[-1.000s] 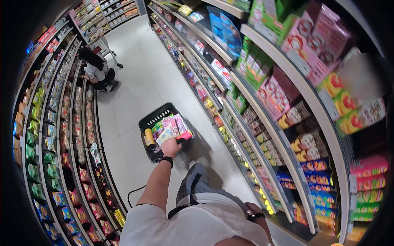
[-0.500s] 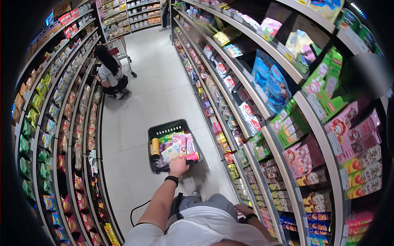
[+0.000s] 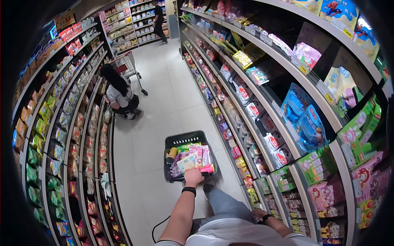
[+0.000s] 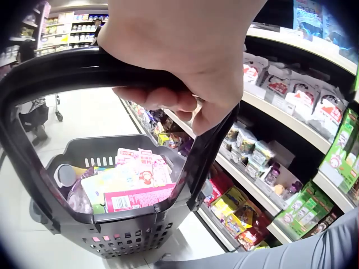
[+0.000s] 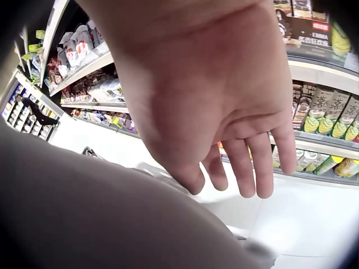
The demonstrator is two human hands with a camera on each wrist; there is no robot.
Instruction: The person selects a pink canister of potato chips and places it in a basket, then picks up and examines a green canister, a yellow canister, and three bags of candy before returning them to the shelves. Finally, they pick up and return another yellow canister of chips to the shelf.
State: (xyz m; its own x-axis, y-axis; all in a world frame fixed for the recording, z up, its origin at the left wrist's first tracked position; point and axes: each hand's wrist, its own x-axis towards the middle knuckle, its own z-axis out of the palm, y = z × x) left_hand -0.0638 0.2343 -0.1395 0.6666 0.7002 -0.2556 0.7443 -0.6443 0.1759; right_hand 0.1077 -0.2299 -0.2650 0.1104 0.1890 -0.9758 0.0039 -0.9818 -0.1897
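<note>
Head view: a dark grey plastic shopping basket (image 3: 174, 140) is suspended low over the pale tiled floor (image 3: 161, 98), between left-hand shelving (image 3: 64, 158) and right-hand shelving (image 3: 341, 167), both stocked with packaged goods. Within the basket, a yellow cylindrical container (image 3: 172, 154) lies at the left side; beside it are pale and pink printed packets (image 3: 200, 155), with a bright pink packet (image 3: 207, 168) at the near rim. A crouching person with long dark hair (image 3: 118, 93) is beside the left-hand shelving, near a wire shopping cart (image 3: 124, 65); a person in black (image 3: 158, 22) stands at the aisle's far end.

Left wrist view: the left hand (image 4: 182, 45) grips the basket's arched black plastic handle (image 4: 56, 64), fingers curled beneath the bar.

Right wrist view: the right hand (image 5: 210, 98) is open and holds nothing, fingers relaxed and pointing downward, nearest to the person's own leg.
</note>
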